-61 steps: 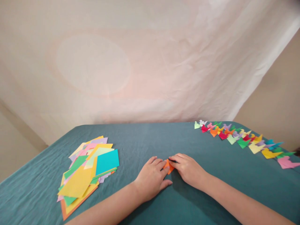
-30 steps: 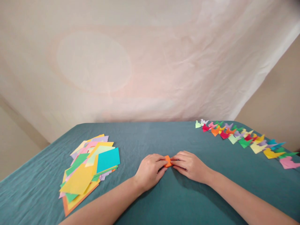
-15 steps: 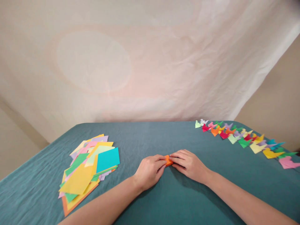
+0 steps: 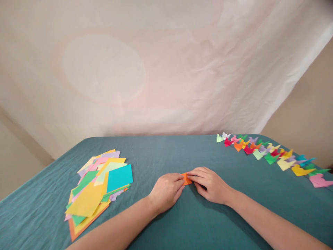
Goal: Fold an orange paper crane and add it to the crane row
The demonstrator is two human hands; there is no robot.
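A small piece of folded orange paper (image 4: 186,179) lies on the cloth between my hands, its left and right ends covered by fingers. From the left, my left hand (image 4: 168,191) holds it with fingers pressed together on its edge. My right hand (image 4: 209,184) grips its upper right side with fingertips, the thumb tucked below and a gap showing under the palm. How the paper is folded under the fingers is hidden.
Loose sheets of coloured paper (image 4: 87,199) are heaped on the left of the teal tablecloth (image 4: 166,149). Several folded paper birds (image 4: 272,158) stand in rows along the right. A pale curtain (image 4: 166,76) hangs behind the table's far edge.
More of the orange paper's front shows now, lying flatter. My right hand's fingers have shifted slightly left, and the thumb has drawn down away from the paper's edge. My left hand has barely moved.
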